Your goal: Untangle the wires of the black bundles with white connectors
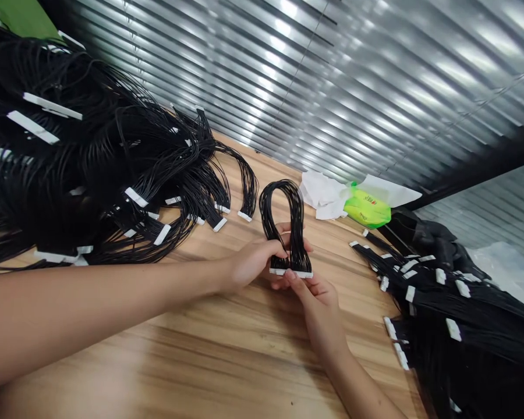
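Note:
A black wire harness (283, 218) is bent into an upright loop over the wooden table (227, 343), its two white connectors (290, 272) side by side at the bottom. My left hand (255, 261) grips the lower left part of the loop just above the connectors. My right hand (314, 294) comes from below and pinches the connector ends with fingers and thumb. Both hands are closed on the same harness.
A large heap of black harnesses with white connectors (82, 169) covers the table's left side. A second pile (454, 314) lies at the right. White paper (327, 195) and a green packet (367, 209) sit at the back beside a ribbed metal wall (353, 81).

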Available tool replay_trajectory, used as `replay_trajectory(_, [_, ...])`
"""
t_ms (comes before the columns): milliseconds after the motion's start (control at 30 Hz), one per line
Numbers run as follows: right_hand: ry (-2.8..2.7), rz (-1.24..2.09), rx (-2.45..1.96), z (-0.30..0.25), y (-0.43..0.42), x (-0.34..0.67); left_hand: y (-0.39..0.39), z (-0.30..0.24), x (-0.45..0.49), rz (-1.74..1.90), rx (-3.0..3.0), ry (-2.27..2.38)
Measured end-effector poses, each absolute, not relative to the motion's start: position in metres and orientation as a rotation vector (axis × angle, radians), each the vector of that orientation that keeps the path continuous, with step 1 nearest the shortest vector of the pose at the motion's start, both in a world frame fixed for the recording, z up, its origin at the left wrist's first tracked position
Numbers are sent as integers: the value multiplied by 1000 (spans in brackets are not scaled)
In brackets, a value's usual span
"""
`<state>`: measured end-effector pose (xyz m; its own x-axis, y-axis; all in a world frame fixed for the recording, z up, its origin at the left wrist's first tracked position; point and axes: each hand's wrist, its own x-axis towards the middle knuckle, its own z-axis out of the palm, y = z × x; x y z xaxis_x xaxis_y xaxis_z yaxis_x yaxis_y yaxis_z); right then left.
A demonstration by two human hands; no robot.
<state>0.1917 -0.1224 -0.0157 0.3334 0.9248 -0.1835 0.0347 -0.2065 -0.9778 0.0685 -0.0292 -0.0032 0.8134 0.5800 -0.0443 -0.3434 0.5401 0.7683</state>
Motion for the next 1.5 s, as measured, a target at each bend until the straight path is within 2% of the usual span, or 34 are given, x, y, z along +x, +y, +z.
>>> replay_trajectory(267, [-984,1152,-1450,-15,-125,189,-29,-5,68,480,865,260])
replay_trajectory(533, [-681,897,-1327,-23,-121,203,-19,-7,61,847,1559,608])
replay_trajectory(667, [-648,827,-1315,-24,-119,206,-17,-6,60,785,1624,613])
replay_trajectory(1233, [-869,811,-1304,-26,-125,198,-23,-5,65,677,1336,521])
replay_trajectory(1500, [-693,702,-1179,-21,-119,199,-11,-3,67,936,708,541])
